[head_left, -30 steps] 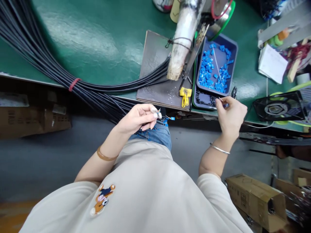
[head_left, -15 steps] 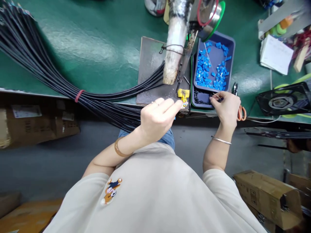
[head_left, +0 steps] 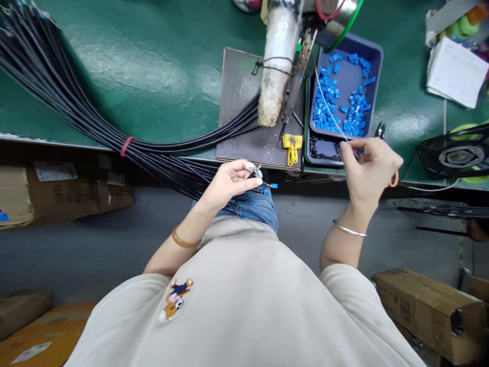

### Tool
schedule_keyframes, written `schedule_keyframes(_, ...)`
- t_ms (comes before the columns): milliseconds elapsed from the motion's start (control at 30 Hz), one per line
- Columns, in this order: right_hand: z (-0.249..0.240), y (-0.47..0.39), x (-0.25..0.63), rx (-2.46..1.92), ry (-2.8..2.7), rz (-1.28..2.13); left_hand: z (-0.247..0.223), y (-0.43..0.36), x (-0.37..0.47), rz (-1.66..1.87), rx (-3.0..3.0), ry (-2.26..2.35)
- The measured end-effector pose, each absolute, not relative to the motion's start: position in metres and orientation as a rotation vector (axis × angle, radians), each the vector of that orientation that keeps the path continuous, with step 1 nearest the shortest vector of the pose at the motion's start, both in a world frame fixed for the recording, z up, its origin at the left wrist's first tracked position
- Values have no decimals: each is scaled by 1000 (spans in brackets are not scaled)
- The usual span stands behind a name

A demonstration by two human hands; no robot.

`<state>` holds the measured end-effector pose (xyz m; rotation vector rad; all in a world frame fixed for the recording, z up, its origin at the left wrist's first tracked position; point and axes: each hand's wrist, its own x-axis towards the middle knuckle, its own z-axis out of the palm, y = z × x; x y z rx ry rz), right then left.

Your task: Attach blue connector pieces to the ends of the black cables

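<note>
Thumb and forefinger of the left hand are nearly closed on a cable end with small coloured wires, just off the table edge; half a second ago this hand was turned back-up beside the yellow piece, and now it is drawn back and rolled over so the fingers show. The right hand, which was also pinching a second ago, has thumb and forefinger pressed together on a thin pale strand; the strand now runs clearly up across the blue-grey bin. That bin holds many small, blocky blue connectors, scattered in two loose heaps, and the smaller tray below it holds tiny black bits. Near the left hand, blue-tipped ends lie over the jeans. Farther out, smooth, glossy black cables curve in a thick bundle under a red tie. A whitish, tapering tube with a browned, crusted tip hangs over a flat dark board dotted with white specks.
</note>
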<state>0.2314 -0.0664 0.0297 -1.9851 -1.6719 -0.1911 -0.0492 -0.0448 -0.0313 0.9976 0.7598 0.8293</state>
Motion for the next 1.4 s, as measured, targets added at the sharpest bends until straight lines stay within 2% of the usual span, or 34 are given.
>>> schedule_keyframes(100, 40, -85, 203, -1750, -1850, 43, -33, -52, -43, 800, 1529, 881)
schedule_keyframes(200, 38, -95, 186, -1667, -1920, 126, -36, -55, -35, 675, 2167, 957)
schedule_keyframes(333, 28, -96, 182, -1668, -1885, 144, -42, -55, -29, 365, 2478, 998)
schedule_keyframes(400, 24, -96, 179, -1653, -1864, 171, -43, -52, -30, 385, 2411, 987)
schedule_keyframes(533, 16, -97, 165, -1630, -1794, 185, -32, -46, -37, 723, 1902, 936)
schedule_keyframes(733, -3, -95, 140, -1528, -1819, 85, -12, -37, -44, 673, 1210, 793)
schedule_keyframes(1067, -11, -92, 125, -1648, -1918, -116, -17, -38, -45, 660, 1176, 805)
schedule_keyframes(1400, -10, -90, 128, -1588, -1843, 93, -18, -40, -44, 681, 1195, 791)
